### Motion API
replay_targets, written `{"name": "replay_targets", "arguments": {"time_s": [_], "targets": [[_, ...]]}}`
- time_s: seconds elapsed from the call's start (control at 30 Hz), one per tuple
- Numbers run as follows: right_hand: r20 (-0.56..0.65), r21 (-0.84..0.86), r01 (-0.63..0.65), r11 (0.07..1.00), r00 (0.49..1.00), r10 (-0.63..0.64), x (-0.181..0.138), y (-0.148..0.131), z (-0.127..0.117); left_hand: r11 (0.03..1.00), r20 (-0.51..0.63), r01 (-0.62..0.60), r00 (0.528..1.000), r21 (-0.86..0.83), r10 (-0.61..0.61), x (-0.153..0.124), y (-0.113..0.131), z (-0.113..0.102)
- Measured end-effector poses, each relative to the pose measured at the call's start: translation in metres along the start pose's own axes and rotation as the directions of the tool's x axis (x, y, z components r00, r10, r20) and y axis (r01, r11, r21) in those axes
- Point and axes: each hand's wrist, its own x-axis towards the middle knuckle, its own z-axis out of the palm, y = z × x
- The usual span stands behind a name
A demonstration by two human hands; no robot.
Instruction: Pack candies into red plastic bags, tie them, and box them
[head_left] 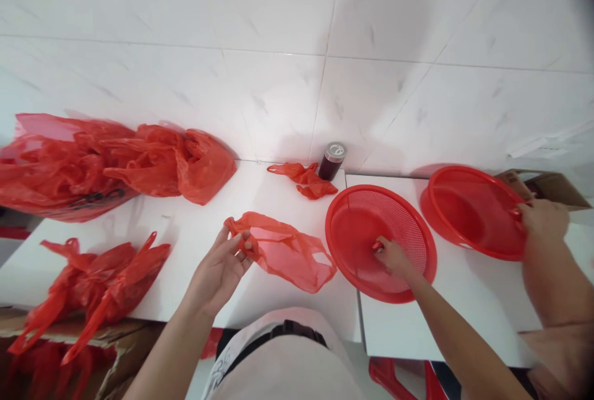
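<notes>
My left hand [221, 267] pinches the edge of a thin red plastic bag [288, 251] that lies spread on the white table [199, 226]. My right hand [392, 256] is inside a red mesh sieve basket [380, 239], fingers closed on its centre. The basket is tilted on the table to the right of the bag.
Another person's hand [542, 217] grips a second red basin [473, 211] at the far right. A pile of red bags [106, 161] lies at the back left, more bags [102, 282] at the front left. A crumpled bag [306, 178] and a dark jar [331, 161] stand by the tiled wall.
</notes>
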Motion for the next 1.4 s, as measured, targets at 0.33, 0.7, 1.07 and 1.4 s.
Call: {"name": "replay_targets", "arguments": {"time_s": [0.33, 0.7, 1.07, 1.4], "targets": [[0.28, 0.911, -0.172, 0.376, 0.925, -0.256, -0.055, -0.134, -0.054, 0.987, 0.012, 0.164, 0.986, -0.004, -0.164, -0.008, -0.035, -0.007], [0.487, 0.766, -0.324, 0.556, 0.856, -0.171, -0.051, -0.192, 0.085, 0.971, -0.131, 0.14, 0.985, 0.196, -0.116, -0.002, -0.047, -0.038], [0.557, 0.798, -0.483, 0.36, 0.82, -0.135, -0.051, -0.181, 0.067, 0.946, -0.134, 0.08, 0.99, 0.315, -0.039, 0.008, -0.043, -0.062], [0.517, 0.797, -0.417, 0.437, 0.845, -0.137, -0.056, -0.19, 0.076, 0.929, -0.154, 0.069, 0.988, 0.364, -0.014, 0.014, -0.041, -0.069]]}}
